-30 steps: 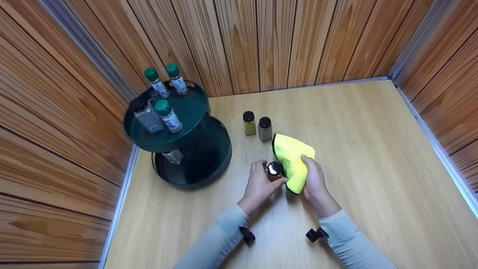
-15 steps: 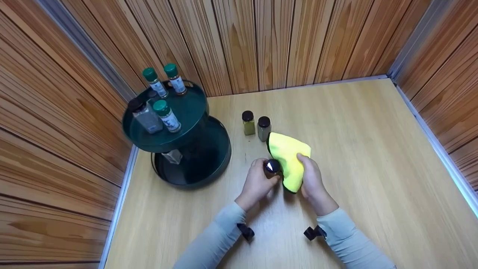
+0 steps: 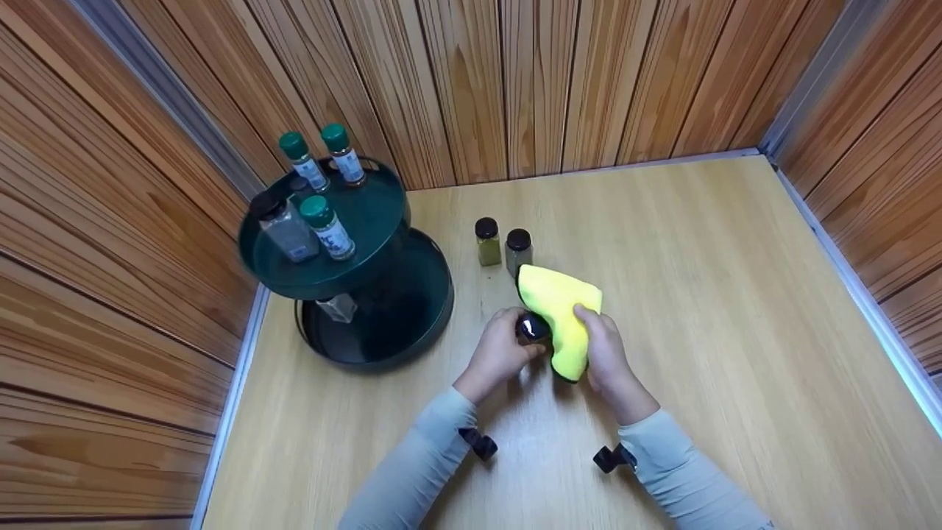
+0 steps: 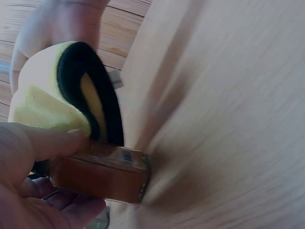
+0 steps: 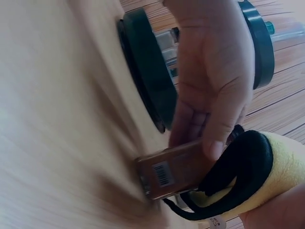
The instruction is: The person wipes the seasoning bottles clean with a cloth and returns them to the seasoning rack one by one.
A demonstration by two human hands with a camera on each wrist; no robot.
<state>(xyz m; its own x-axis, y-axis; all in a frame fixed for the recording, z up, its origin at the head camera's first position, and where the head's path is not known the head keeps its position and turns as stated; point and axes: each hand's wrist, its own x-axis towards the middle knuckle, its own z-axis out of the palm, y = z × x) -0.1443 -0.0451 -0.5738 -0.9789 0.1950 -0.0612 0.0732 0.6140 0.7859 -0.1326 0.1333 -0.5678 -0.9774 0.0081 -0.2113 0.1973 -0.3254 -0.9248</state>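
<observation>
Between the thumb and fingers of my left hand [image 3: 499,353] is a square spice jar [image 4: 100,176] with reddish-brown contents and a dark, shiny cap [image 3: 531,326]. A barcode label shows on the jar's side in the right wrist view. My right hand [image 3: 609,357] grips a folded yellow cloth [image 3: 565,313] with black edging, its thumb on top. The cloth lies against the jar's right side near the cap. Whether the jar's base touches the table, I cannot tell. Just beyond the cloth stand a grey-filled jar [image 3: 519,249] and a yellow-green jar [image 3: 487,243], both dark-capped.
A dark green two-tier round rack [image 3: 383,239] stands at the left. Its upper tier bears green-capped bottles [image 3: 335,235] and a larger dark-capped jar [image 3: 289,232]; a clear jar [image 3: 340,307] is on the lower tier. Wood-panelled walls [image 3: 537,88] enclose the table [image 3: 706,294].
Both hands have shifted slightly left with the jar and the cloth. The cloth now reaches over more of the jar's cap side and hides part of the grey-filled jar's base.
</observation>
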